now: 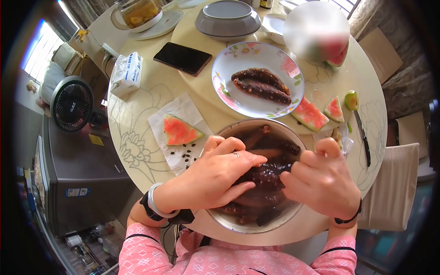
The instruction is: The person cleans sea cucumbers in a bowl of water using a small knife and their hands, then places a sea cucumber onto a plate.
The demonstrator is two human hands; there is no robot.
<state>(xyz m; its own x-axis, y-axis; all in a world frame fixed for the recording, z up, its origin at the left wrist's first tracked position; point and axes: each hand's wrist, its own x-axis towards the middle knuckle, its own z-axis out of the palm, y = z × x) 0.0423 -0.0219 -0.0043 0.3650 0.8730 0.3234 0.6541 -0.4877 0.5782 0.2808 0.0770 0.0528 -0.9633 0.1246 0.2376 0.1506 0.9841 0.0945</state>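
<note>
A large bowl (217, 223) in front of me holds dark liquid and several dark, knobbly sea cucumbers (270, 178). My left hand (215, 172) is over its left side, index finger and thumb stretched out and apart, other fingers bent; nothing shows between them. On the right, my right hand (323, 181) hovers at the rim with fingers curled closed; whatever they may pinch is hidden. Beyond the bowl, a flowered plate (224, 62) carries two sea cucumber pieces (261, 86).
Left of the bowl, a watermelon wedge (180, 131) and seeds lie on a tissue (158, 120). A phone (182, 58) and tissue pack (127, 74) sit farther back. Rinds (310, 114) and a knife (363, 137) are at right. A fan (72, 104) stands beyond the table's left edge.
</note>
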